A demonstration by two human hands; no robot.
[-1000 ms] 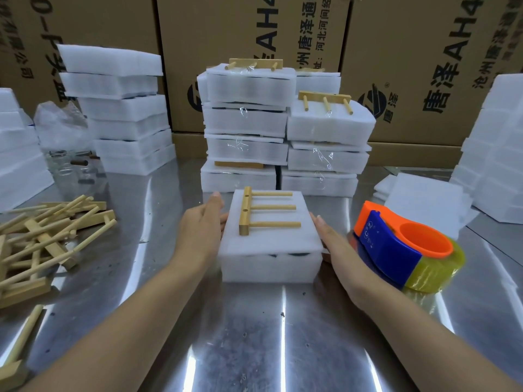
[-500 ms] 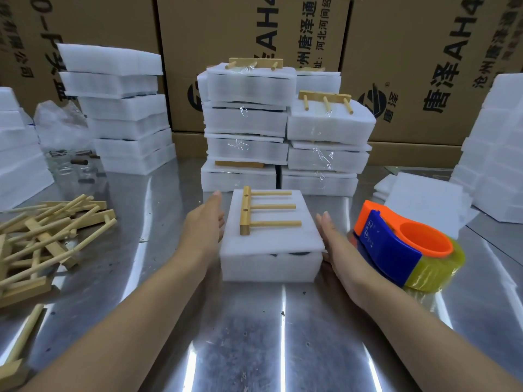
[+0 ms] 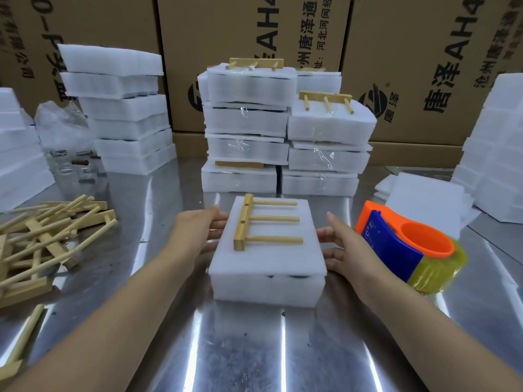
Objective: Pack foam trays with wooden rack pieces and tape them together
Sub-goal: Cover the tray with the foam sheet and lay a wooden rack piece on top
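Observation:
A white foam tray [image 3: 268, 287] with a foam lid sheet stands in the middle of the metal table [image 3: 254, 349]. On the lid lies a wooden rack piece [image 3: 254, 224], a bar with three pegs pointing right. My left hand [image 3: 195, 232] is at the tray's left side, its straight fingers touching the edge. My right hand [image 3: 346, 244] is at the right side with fingers spread, close to the edge; contact is unclear. An orange and blue tape dispenser [image 3: 407, 244] with yellowish tape sits just right of my right hand.
Taped foam packs are stacked in two columns [image 3: 283, 131] behind the tray, some with rack pieces on top. Loose wooden rack pieces [image 3: 48, 236] lie at the left. More foam stacks stand at the back left [image 3: 121, 108] and right [image 3: 498, 154]. Cardboard boxes [image 3: 396, 52] line the back.
Both hands have eased slightly back along the tray's sides, and my right hand's fingers have spread away from the edge. The tray and rack piece have stayed put.

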